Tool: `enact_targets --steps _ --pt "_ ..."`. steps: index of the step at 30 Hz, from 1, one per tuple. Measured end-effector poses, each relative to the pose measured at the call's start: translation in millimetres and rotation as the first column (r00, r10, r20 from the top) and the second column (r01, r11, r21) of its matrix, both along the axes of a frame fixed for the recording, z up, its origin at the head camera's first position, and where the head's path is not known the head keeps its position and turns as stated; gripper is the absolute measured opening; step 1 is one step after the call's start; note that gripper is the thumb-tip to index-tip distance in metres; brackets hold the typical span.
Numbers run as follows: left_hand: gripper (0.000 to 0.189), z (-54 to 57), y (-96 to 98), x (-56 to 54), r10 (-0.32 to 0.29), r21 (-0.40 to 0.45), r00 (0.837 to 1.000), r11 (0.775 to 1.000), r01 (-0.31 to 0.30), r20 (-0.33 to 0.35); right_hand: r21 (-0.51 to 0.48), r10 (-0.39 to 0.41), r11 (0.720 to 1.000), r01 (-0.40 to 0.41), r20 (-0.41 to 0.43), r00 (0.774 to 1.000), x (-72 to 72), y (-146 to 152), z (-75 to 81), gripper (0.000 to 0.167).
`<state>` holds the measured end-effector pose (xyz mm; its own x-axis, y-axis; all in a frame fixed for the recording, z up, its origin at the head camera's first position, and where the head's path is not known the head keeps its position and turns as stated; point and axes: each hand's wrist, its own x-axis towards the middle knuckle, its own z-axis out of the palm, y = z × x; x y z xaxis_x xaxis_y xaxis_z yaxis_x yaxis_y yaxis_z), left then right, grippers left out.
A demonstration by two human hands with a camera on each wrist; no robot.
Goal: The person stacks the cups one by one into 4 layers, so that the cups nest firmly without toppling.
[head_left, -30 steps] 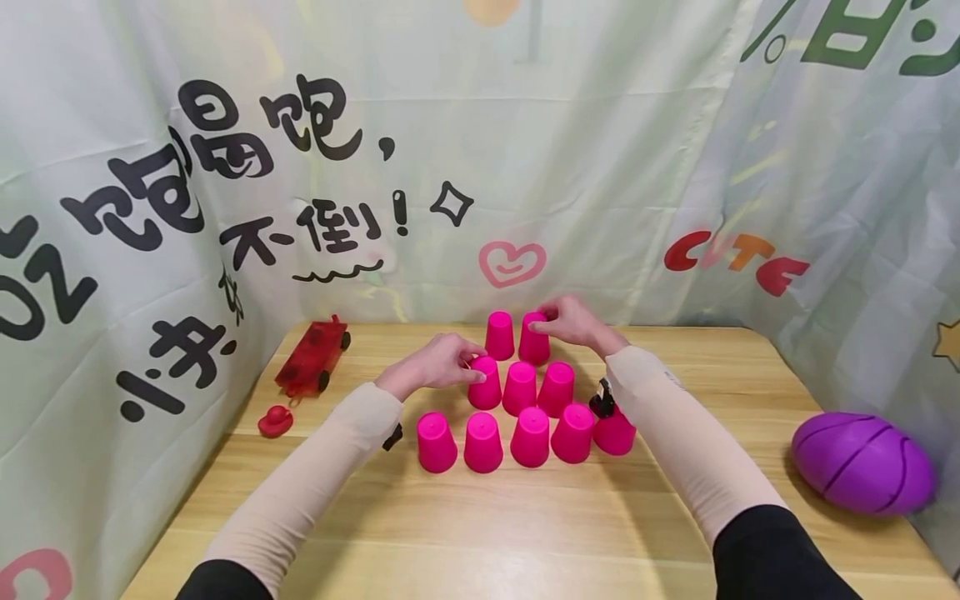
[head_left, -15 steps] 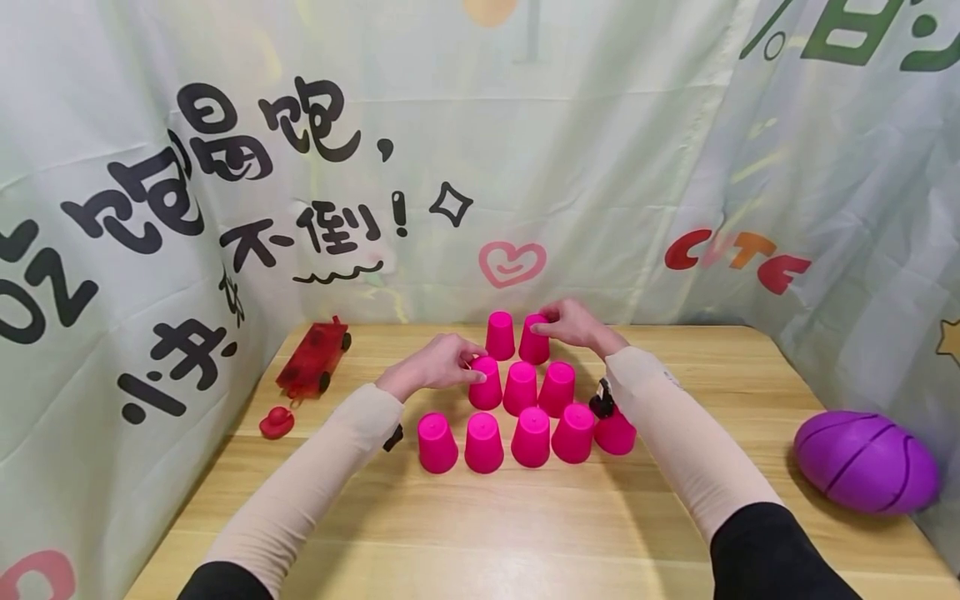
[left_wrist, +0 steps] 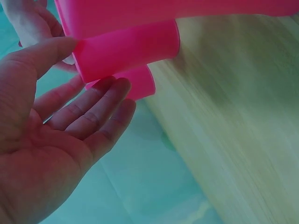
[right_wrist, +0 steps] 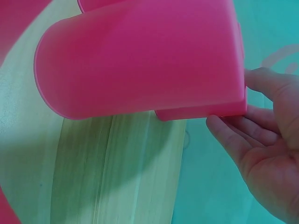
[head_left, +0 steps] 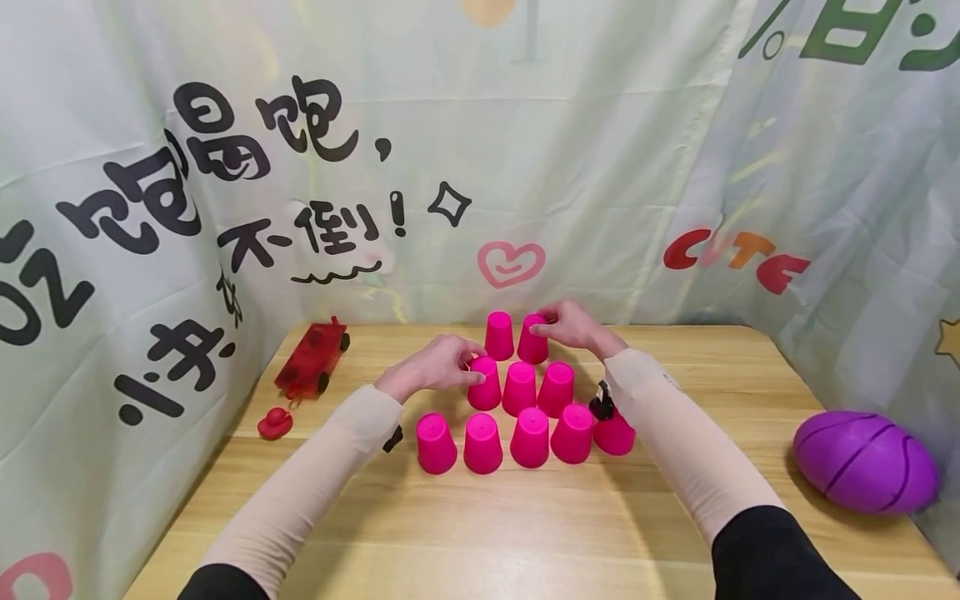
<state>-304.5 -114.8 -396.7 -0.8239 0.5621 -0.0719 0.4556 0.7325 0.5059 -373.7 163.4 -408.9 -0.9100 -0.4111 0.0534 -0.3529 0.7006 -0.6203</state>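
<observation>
Pink plastic cups stand upside down in three rows in the head view. At the left end of the middle row, my left hand [head_left: 442, 362] pinches the top of a pink cup [head_left: 485, 390] between thumb and fingers. The left wrist view shows the thumb on one side of that cup [left_wrist: 131, 49] and the fingers on the other. My right hand [head_left: 573, 323] grips the back row's right cup [head_left: 533, 343] near its top; in the right wrist view a nearer cup [right_wrist: 140, 60] hides most of it. Beside it stands the other back cup [head_left: 498, 337].
Several more pink cups [head_left: 483, 446] form the front row, the rightmost partly behind the right sleeve. A red toy car [head_left: 311, 360] and a small red duck-like toy [head_left: 275, 423] lie at the left. A purple ball [head_left: 866, 461] rests at the table's [head_left: 517, 533] right edge. Printed curtains [head_left: 600, 167] surround the table.
Both hands stay on the same two cups. The right hand and its cup have barely shifted; the other cups stand as before.
</observation>
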Motion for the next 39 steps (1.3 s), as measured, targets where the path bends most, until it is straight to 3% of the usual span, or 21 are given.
enact_targets --steps 7,15,23,30,39 --pt "0.043 -1.0 1.9 3.1 0.016 0.008 1.000 1.000 -0.016 0.021 -0.027 -0.020 0.999 0.020 0.019 1.000 1.8 -0.3 -0.6 0.045" --pt "0.042 -1.7 3.5 3.6 0.043 0.018 0.999 0.999 -0.044 0.032 -0.024 -0.026 0.999 0.026 0.012 1.000 4.4 2.8 0.0 0.042" --pt "0.039 -0.8 1.5 -0.9 0.032 0.033 0.999 0.999 -0.032 0.017 -0.013 -0.030 0.999 0.031 0.026 0.999 6.6 5.9 0.4 0.047" --pt "0.042 7.0 -2.1 -11.1 0.045 0.045 0.999 0.998 -0.044 -0.018 -0.034 -0.039 0.999 0.041 0.054 0.998 16.2 10.6 15.7 0.061" --pt "0.045 12.3 -10.6 -23.8 0.117 0.064 0.993 0.991 -0.116 -0.004 -0.054 -0.008 0.998 0.007 -0.019 1.000 45.9 23.8 41.0 0.051"
